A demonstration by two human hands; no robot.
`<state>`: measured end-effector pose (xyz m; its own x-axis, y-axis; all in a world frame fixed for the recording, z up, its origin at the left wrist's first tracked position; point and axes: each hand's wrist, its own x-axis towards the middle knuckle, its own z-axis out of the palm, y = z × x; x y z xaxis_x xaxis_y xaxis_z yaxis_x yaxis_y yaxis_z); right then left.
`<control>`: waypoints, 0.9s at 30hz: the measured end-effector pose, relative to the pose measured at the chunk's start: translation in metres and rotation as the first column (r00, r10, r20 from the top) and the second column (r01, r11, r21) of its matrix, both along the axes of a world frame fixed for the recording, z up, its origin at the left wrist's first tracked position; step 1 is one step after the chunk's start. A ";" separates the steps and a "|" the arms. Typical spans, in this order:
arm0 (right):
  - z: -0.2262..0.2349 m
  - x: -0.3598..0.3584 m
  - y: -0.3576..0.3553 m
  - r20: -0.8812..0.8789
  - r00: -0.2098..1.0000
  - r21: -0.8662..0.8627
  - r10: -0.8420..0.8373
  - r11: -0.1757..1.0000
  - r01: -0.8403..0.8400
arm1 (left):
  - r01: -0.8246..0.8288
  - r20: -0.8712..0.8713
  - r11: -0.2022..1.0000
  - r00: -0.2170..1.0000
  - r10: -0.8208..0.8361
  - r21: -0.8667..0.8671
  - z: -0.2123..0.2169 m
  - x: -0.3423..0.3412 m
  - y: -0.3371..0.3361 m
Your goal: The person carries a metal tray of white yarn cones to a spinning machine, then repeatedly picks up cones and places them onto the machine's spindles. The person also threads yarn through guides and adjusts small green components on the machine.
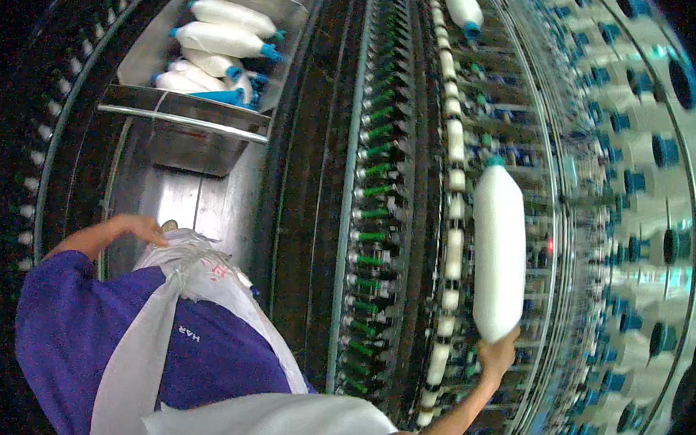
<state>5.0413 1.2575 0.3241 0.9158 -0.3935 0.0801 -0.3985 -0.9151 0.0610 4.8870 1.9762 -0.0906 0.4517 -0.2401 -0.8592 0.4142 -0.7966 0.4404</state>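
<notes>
My right hand is closed around the lower end of a large white roving bobbin. The bobbin stands lengthwise over the machine frame, its green-blue tip pointing away from me. My left hand is at my waist, its fingers bent against the gathered white cloth of my apron and apparently gripping it; the fingertips are partly hidden. Another white bobbin with a blue end hangs at the far top of the same frame.
A metal cart ahead on the left holds several white bobbins with blue ends. A row of green spindles runs along the machine beside me. White rollers line the frame, and blue bobbin holders fill the right side.
</notes>
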 end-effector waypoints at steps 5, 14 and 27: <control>0.015 -0.006 0.042 -0.072 0.997 -0.221 -0.013 0.975 -0.003 | -0.393 0.946 0.909 0.324 0.000 0.135 0.064 0.095 0.072; -0.177 0.119 0.424 0.132 0.433 0.259 0.892 0.390 -0.883 | -0.174 0.883 0.879 0.253 -0.395 0.443 0.088 0.150 0.185; -0.355 0.206 0.583 0.022 0.133 0.224 0.991 0.125 -0.967 | -0.177 0.895 0.918 0.349 -0.278 0.354 0.087 0.162 0.194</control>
